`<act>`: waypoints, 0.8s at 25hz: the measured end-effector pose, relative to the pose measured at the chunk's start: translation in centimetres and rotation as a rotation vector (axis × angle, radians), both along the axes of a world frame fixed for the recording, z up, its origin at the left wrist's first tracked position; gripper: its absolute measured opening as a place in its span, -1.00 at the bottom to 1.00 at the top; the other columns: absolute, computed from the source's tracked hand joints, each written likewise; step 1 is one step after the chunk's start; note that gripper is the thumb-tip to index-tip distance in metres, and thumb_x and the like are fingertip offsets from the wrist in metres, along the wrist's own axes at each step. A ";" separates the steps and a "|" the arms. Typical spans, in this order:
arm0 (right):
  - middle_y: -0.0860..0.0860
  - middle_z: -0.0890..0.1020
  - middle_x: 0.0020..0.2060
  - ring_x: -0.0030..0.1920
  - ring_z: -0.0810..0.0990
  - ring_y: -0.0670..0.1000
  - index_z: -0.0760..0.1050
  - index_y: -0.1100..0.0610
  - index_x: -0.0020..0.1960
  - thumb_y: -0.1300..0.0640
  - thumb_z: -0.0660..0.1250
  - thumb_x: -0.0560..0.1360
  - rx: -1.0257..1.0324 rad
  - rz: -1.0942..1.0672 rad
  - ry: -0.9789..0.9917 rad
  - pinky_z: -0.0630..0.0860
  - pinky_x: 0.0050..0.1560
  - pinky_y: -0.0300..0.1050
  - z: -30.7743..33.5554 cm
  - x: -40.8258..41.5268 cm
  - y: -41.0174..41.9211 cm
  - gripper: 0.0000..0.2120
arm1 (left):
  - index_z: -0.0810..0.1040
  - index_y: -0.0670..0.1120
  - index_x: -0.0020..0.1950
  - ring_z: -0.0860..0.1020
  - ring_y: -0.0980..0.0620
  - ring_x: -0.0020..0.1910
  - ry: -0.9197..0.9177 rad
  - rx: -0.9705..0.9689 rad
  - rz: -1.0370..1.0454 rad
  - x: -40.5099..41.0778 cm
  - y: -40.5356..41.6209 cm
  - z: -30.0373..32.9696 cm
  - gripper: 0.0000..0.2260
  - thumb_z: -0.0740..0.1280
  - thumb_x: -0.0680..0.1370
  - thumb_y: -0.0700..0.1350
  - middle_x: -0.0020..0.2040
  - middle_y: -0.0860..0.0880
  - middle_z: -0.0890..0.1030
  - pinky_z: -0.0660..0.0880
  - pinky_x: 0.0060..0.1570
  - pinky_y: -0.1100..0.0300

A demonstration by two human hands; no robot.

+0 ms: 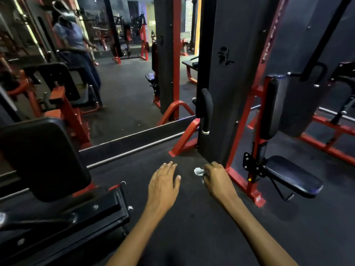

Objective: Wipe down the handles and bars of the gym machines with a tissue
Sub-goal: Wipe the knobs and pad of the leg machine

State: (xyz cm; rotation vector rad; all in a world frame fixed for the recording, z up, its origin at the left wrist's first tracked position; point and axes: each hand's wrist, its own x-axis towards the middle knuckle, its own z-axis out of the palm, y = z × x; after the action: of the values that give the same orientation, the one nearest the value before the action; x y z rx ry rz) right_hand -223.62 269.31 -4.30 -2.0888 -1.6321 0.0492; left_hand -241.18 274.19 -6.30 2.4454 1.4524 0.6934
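Tissue [198, 171], crumpled small, is pinched in the right hand [216, 178], held low above the floor. Left hand [163, 186] hovers flat, fingers relaxed, holding nothing. Risk: so small a wad may shred or slip when dragged along the handle [206, 110] ahead.

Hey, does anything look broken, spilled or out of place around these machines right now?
Nothing stands out. The right hand pinches a crumpled tissue, the left hand is empty, and the seat and black handle look intact. Motion blur hides fine detail.
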 end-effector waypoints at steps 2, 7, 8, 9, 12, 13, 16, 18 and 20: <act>0.15 0.54 -0.08 -0.02 0.50 0.17 0.55 0.25 -0.03 0.24 0.26 0.46 -0.006 0.027 0.031 0.40 -0.09 -0.05 0.1 1.1 3.2 -0.85 | 0.26 -0.02 0.52 0.16 0.07 0.52 0.023 -0.011 0.047 1.2 2.1 0.0 -0.57 0.12 0.65 0.01 0.52 0.03 0.27 0.06 0.46 0.19; 0.16 0.54 -0.08 -0.02 0.52 0.17 0.52 0.26 -0.08 0.25 0.28 0.45 -0.077 0.317 0.095 0.37 -0.12 -0.10 -1.2 2.2 13.1 -0.90 | 0.24 -0.04 0.53 0.16 0.07 0.52 0.005 -0.025 0.277 2.8 7.5 -1.5 -0.56 0.12 0.66 0.01 0.52 0.02 0.26 0.04 0.47 0.21; 0.16 0.54 -0.07 -0.01 0.53 0.17 0.53 0.26 -0.06 0.25 0.28 0.45 -0.086 0.379 0.093 0.38 -0.10 -0.09 -1.5 2.3 15.2 -0.89 | 0.25 -0.05 0.52 0.18 0.06 0.52 -0.010 -0.024 0.339 2.9 8.5 -2.1 -0.57 0.14 0.65 0.00 0.52 0.01 0.28 0.06 0.47 0.19; 0.16 0.54 -0.06 0.00 0.53 0.17 0.53 0.26 -0.04 0.24 0.28 0.45 -0.099 0.444 0.087 0.40 -0.08 -0.07 -1.7 2.2 17.1 -0.88 | 0.28 -0.07 0.51 0.20 0.04 0.51 -0.019 -0.027 0.408 3.0 9.3 -2.7 -0.57 0.16 0.65 -0.01 0.51 -0.01 0.30 0.09 0.46 0.17; 0.17 0.54 -0.05 0.00 0.53 0.18 0.53 0.26 -0.04 0.21 0.28 0.47 -0.140 0.606 0.067 0.41 -0.07 -0.07 -2.0 1.4 21.6 -0.86 | 0.35 -0.12 0.47 0.27 -0.03 0.48 -0.035 -0.047 0.590 2.9 11.3 -3.7 -0.58 0.22 0.63 -0.05 0.46 -0.07 0.37 0.15 0.45 0.12; 0.16 0.54 -0.04 0.00 0.54 0.18 0.53 0.25 -0.04 0.20 0.28 0.47 -0.153 0.655 0.059 0.41 -0.08 -0.08 -2.0 1.0 23.1 -0.86 | 0.37 -0.13 0.46 0.30 -0.05 0.47 -0.044 -0.062 0.646 3.0 11.8 -3.9 -0.59 0.24 0.62 -0.07 0.45 -0.08 0.39 0.17 0.44 0.10; 0.14 0.54 -0.03 0.00 0.55 0.15 0.53 0.23 0.00 0.20 0.26 0.48 -0.179 0.795 0.074 0.42 -0.08 -0.10 -2.2 -1.2 27.1 -0.85 | 0.46 -0.15 0.39 0.40 -0.09 0.40 -0.082 -0.103 0.805 2.6 13.4 -4.8 -0.61 0.32 0.56 -0.12 0.37 -0.11 0.49 0.28 0.39 0.04; 0.12 0.54 -0.04 -0.01 0.55 0.13 0.55 0.21 0.02 0.22 0.24 0.47 -0.202 0.893 0.094 0.43 -0.08 -0.10 -2.9 -3.5 29.5 -0.82 | 0.52 -0.18 0.32 0.48 -0.15 0.33 -0.089 -0.089 0.908 1.4 14.5 -5.7 -0.62 0.39 0.51 -0.16 0.30 -0.16 0.54 0.36 0.34 -0.02; 0.12 0.54 -0.05 -0.02 0.55 0.12 0.56 0.21 0.02 0.24 0.22 0.46 -0.239 0.993 0.104 0.43 -0.06 -0.09 -3.5 -6.4 31.9 -0.80 | 0.49 -0.19 0.35 0.45 -0.15 0.36 -0.103 -0.107 0.998 -0.3 15.9 -6.3 -0.61 0.37 0.53 -0.17 0.33 -0.16 0.52 0.33 0.37 -0.01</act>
State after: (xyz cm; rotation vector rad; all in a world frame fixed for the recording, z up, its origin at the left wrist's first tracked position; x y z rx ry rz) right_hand -230.03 301.25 -7.82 -1.1778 -2.5035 0.6829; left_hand -241.52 290.12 -12.57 1.4461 2.5481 0.8321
